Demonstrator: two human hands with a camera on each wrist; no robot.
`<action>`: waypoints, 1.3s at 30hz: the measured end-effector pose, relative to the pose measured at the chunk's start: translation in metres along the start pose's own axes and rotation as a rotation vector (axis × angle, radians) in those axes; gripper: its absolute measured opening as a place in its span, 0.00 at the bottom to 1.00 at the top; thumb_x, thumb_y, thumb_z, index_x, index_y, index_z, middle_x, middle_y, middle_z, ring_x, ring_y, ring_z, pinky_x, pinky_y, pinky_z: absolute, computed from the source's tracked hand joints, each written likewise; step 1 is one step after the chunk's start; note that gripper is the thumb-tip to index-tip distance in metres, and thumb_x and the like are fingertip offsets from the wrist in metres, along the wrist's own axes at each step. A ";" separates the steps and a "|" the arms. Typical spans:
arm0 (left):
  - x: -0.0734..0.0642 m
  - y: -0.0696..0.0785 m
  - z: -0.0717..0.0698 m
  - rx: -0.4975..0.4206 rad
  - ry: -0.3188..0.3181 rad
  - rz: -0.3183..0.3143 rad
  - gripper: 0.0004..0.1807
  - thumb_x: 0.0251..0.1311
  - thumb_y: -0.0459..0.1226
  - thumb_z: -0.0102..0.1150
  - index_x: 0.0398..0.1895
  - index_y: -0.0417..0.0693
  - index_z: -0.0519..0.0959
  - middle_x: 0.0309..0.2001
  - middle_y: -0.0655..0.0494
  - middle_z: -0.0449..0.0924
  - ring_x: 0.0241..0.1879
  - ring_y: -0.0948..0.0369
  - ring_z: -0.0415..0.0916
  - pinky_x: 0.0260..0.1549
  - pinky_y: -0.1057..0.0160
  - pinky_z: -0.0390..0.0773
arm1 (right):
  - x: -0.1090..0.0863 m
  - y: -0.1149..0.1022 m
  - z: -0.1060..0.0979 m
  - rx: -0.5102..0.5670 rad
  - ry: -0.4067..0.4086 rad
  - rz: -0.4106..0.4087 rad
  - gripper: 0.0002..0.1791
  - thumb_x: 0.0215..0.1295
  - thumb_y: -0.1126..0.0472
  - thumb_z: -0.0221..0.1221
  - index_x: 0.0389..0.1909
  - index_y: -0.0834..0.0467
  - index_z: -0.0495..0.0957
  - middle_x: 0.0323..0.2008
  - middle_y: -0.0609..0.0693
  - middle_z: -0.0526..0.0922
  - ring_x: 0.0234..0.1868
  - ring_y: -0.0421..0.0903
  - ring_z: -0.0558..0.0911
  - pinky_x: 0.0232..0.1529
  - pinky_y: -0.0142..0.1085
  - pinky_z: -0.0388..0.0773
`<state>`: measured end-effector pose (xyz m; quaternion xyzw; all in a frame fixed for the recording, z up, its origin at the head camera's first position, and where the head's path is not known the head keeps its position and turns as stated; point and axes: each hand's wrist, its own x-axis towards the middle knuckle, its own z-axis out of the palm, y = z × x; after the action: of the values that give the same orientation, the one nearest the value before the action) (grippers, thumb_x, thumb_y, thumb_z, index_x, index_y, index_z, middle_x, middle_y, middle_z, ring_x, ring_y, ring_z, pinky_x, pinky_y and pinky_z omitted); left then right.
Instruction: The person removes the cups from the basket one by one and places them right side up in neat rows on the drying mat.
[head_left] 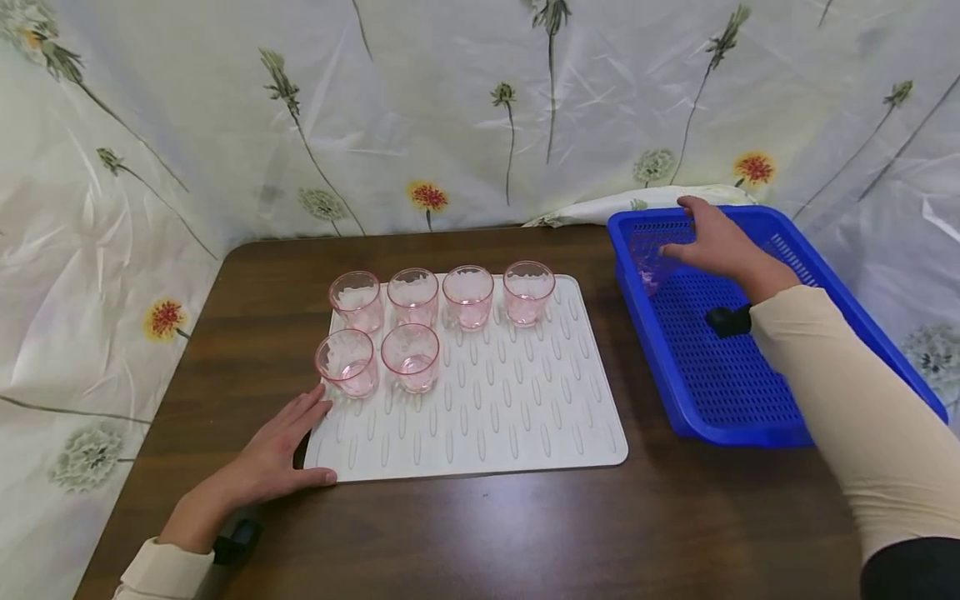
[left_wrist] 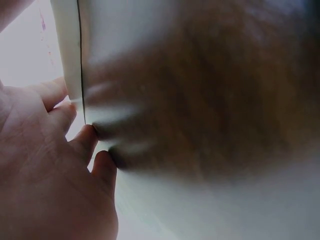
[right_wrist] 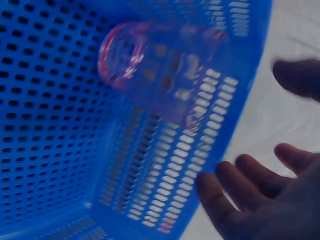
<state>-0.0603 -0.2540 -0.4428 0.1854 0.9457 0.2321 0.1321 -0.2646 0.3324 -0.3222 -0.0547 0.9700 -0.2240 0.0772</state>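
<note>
My left hand [head_left: 273,458] lies on the table at the near-left corner of a white ribbed mat [head_left: 487,417], fingers spread and touching its edge. The left wrist view shows the fingertips along the mat's edge. On the mat stand several clear pink glasses [head_left: 412,354]: a back row and two in front at the left. Over the far end of a blue plastic basket [head_left: 667,392] hovers my right hand [head_left: 716,242], thumb and fingers apart, holding nothing. Just below it, one pink glass [right_wrist: 165,70] leans against the wall inside the basket, apart from the fingers.
The brown wooden table [head_left: 480,533] carries the mat in the middle and the basket on the right. Flower-printed sheeting [head_left: 450,108] hangs behind and at both sides, with a fold bunched behind the basket.
</note>
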 end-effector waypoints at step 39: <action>0.000 -0.001 0.001 -0.003 -0.004 -0.016 0.55 0.49 0.57 0.70 0.75 0.41 0.58 0.79 0.39 0.47 0.76 0.35 0.46 0.70 0.30 0.55 | 0.018 0.052 0.045 0.437 -0.210 0.071 0.55 0.66 0.56 0.62 0.79 0.59 0.32 0.75 0.72 0.51 0.74 0.70 0.58 0.68 0.70 0.59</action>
<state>-0.0601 -0.2544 -0.4435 0.1780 0.9465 0.2321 0.1362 -0.2782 0.3570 -0.3874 -0.0255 0.8864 -0.4188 0.1955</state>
